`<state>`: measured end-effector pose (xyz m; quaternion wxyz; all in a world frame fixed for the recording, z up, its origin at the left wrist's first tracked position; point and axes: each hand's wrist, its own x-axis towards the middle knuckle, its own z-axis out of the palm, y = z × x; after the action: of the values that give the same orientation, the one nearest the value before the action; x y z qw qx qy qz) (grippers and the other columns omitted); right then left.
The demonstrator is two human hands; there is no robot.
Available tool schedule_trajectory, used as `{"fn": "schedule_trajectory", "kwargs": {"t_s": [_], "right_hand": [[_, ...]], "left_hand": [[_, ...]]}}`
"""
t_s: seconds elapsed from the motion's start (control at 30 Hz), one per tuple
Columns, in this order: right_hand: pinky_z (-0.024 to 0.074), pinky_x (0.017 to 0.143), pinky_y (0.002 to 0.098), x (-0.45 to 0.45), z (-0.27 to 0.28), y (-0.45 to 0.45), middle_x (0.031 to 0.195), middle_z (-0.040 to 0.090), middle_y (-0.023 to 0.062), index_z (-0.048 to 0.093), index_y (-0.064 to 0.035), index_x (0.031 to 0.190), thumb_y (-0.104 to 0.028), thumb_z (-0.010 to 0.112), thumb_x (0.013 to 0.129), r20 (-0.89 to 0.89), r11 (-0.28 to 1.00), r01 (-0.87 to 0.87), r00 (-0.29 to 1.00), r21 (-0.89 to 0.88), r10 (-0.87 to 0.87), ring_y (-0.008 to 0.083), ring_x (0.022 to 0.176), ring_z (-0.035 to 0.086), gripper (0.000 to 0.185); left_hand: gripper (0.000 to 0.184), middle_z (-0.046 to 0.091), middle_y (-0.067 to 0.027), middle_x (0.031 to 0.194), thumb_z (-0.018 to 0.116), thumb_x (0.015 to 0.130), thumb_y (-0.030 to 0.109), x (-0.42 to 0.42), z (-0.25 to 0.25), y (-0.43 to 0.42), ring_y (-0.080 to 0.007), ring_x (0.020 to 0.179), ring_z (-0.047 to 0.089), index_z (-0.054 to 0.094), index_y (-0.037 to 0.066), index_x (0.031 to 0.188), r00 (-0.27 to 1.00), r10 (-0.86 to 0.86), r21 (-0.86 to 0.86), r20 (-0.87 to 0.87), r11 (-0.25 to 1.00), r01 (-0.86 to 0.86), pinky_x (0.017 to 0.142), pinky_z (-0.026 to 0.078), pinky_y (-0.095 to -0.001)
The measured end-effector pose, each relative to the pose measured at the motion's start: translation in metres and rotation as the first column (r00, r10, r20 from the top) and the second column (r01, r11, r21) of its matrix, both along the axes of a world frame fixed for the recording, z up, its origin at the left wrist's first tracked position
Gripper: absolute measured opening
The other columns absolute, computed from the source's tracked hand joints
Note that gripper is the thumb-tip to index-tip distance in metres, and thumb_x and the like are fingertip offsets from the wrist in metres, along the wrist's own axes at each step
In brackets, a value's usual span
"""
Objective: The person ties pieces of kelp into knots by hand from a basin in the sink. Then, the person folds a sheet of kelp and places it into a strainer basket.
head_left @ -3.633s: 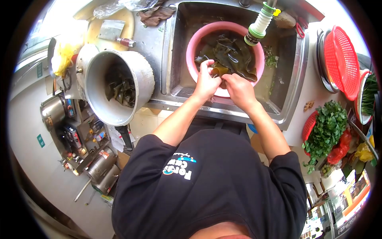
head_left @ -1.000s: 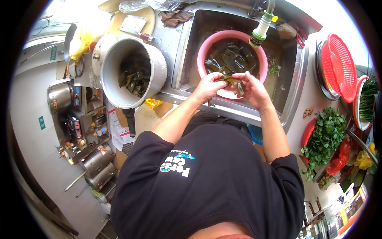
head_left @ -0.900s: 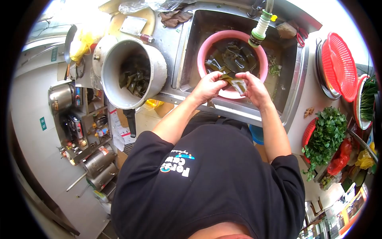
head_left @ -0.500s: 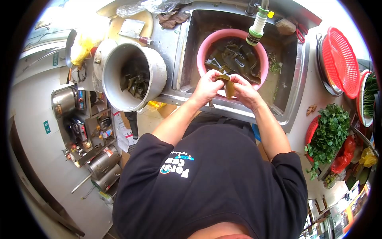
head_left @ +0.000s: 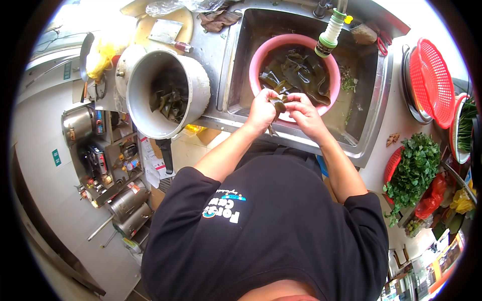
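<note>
Over the near rim of a pink basin (head_left: 255, 60), my left hand (head_left: 262, 111) is closed on a strip of kelp (head_left: 277, 104). The strip looks folded or looped, and one end hangs below my left fingers. My right hand (head_left: 307, 118) pinches the same strip from the other side, fingertips close to the left ones. Dark green-brown kelp sheets (head_left: 298, 72) lie in water in the basin. More kelp pieces (head_left: 173, 104) lie in a deep metal pot (head_left: 201, 93) left of the sink.
The basin stands in a steel sink (head_left: 369, 108) under a tap hose (head_left: 330, 35). A cleaver (head_left: 165, 31) rests on a round board (head_left: 187, 25) at the back left. To the right are a red basket (head_left: 434, 83), a bunch of green herbs (head_left: 416, 163) and a brown stone-like block (head_left: 362, 35).
The kelp strip has gone from hanging spread between both hands to folded tighter near my left fingers. My right hand has turned, its fingers reaching toward the left hand.
</note>
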<state>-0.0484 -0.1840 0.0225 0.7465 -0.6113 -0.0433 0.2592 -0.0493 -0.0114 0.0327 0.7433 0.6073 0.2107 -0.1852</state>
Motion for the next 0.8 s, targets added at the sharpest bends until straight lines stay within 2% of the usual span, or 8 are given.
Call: {"fn": "schedule_trajectory", "kwargs": {"t_s": [0.1,0.27,0.43,0.47,0.57,0.6,0.7,0.8], "right_hand": [[0.0434,0.1,0.0346,-0.005,-0.009,0.002,0.126,0.053,0.0154,0.067,0.0026,0.107,0.004,0.051,0.083,0.343,0.978,0.038,0.939,-0.203,0.035,0.0292,0.117,0.054,0.029],[0.0425,0.102,0.0346,-0.01,-0.008,0.009,0.128,0.054,0.0182,0.066,0.0029,0.111,0.009,0.049,0.082,0.343,0.977,0.102,0.939,-0.186,-0.033,0.0296,0.122,0.053,0.034],[0.05,0.085,0.0291,-0.005,-0.008,0.009,0.11,0.057,0.0111,0.06,0.0022,0.114,0.01,0.052,0.083,0.324,0.967,0.226,0.929,-0.118,-0.177,0.0186,0.095,0.06,0.034],[0.0505,0.077,0.0268,-0.006,-0.016,0.009,0.101,0.056,0.0066,0.057,-0.0017,0.117,0.008,0.053,0.084,0.134,0.974,0.224,0.967,-0.039,-0.217,0.0139,0.084,0.058,0.035],[0.0501,0.075,0.0269,0.005,0.005,0.005,0.099,0.057,0.0061,0.056,-0.0049,0.116,0.007,0.054,0.082,0.118,0.982,0.09,0.99,-0.166,-0.071,0.0136,0.082,0.058,0.036],[0.0504,0.074,0.0305,0.013,0.027,0.0,0.094,0.059,0.0087,0.059,-0.0048,0.105,0.005,0.057,0.079,0.313,0.929,0.028,0.945,-0.37,0.096,0.0187,0.081,0.06,0.028],[0.0503,0.074,0.035,0.022,0.022,-0.003,0.091,0.06,0.0119,0.06,-0.0039,0.098,0.003,0.058,0.076,0.6,0.872,0.09,0.759,-0.481,0.253,0.0263,0.082,0.061,0.023],[0.0499,0.073,0.0361,0.021,0.018,-0.003,0.09,0.06,0.0097,0.06,-0.003,0.095,0.002,0.059,0.076,0.584,0.882,0.131,0.791,-0.453,0.183,0.0261,0.084,0.061,0.02]], "left_hand": [[0.013,0.059,-0.0051,0.075,0.061,0.09,0.004,0.004,0.012,0.001,-0.0063,0.053,0.05,0.054,0.004,0.101,0.988,-0.004,-0.108,-0.157,0.994,-0.013,0.042,0.037,-0.0218],[0.009,0.054,-0.002,0.07,0.056,0.092,0.003,0.007,0.011,0.008,-0.0061,0.048,0.044,0.057,0.004,0.101,0.967,-0.007,-0.328,-0.256,0.941,-0.08,0.04,0.035,-0.0216],[0.014,0.054,-0.0033,0.07,0.053,0.092,0.003,0.011,0.02,0.009,-0.0069,0.047,0.041,0.057,0.002,0.106,0.949,-0.116,-0.419,-0.294,0.908,-0.019,0.041,0.036,-0.022],[0.014,0.054,-0.0033,0.07,0.053,0.092,0.003,0.011,0.021,0.01,-0.0069,0.047,0.041,0.057,0.002,0.106,0.949,-0.114,-0.419,-0.295,0.908,-0.021,0.041,0.036,-0.022],[0.015,0.054,-0.0043,0.072,0.053,0.091,0.002,0.011,0.02,0.01,-0.0075,0.047,0.042,0.057,0.001,0.106,0.941,-0.188,-0.294,-0.28,0.95,0.102,0.041,0.036,-0.0227],[0.016,0.055,-0.0049,0.073,0.052,0.091,0.001,0.008,0.015,0.012,-0.0075,0.047,0.043,0.057,0.001,0.107,0.937,-0.194,-0.288,-0.29,0.951,0.108,0.041,0.036,-0.0225],[0.018,0.057,-0.0058,0.074,0.05,0.091,0.0,0.006,0.02,0.009,-0.0076,0.047,0.045,0.058,0.002,0.107,0.93,-0.191,-0.31,-0.313,0.946,0.09,0.041,0.037,-0.0218],[0.02,0.058,-0.0058,0.075,0.05,0.091,0.0,0.005,0.017,0.008,-0.0074,0.048,0.047,0.058,0.002,0.109,0.935,-0.168,-0.388,-0.312,0.921,0.036,0.041,0.039,-0.0215]]}}
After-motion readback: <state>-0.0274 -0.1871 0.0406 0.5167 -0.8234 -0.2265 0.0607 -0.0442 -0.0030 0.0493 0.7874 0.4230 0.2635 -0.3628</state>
